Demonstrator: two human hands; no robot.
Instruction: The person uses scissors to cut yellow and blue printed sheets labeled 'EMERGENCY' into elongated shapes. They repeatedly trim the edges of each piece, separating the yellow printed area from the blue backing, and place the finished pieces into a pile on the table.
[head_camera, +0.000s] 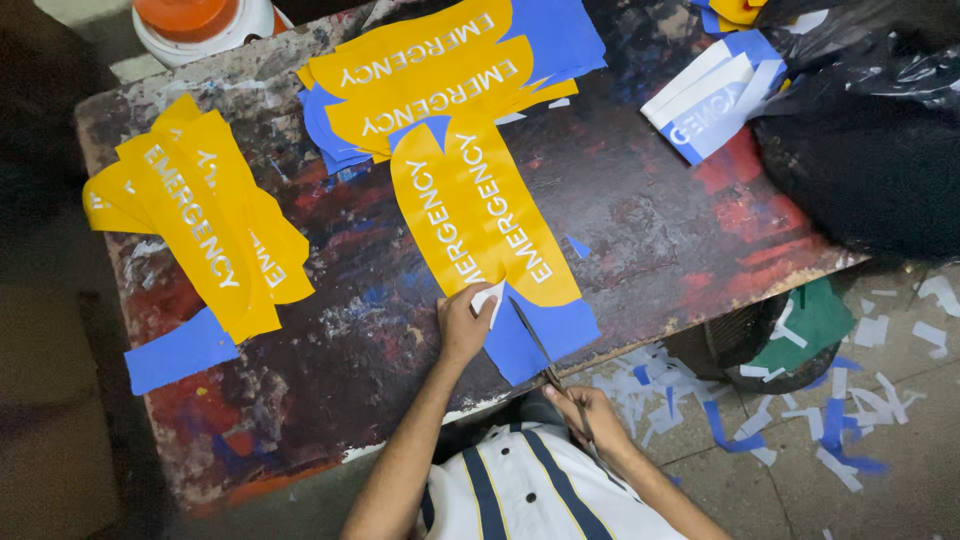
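Cutting along a yellow-and-blue printed sheet (487, 225) near the front edge of a paint-stained wooden table (640, 220), the right hand (590, 415) has its grip closed around dark-bladed scissors (540, 350). The left hand (462, 322) pinches the sheet's white peeled edge (490, 297). Paper scraps (830, 420) litter the floor.

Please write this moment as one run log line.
left hand: holds yellow sheet | right hand: scissors cutting it | worktable
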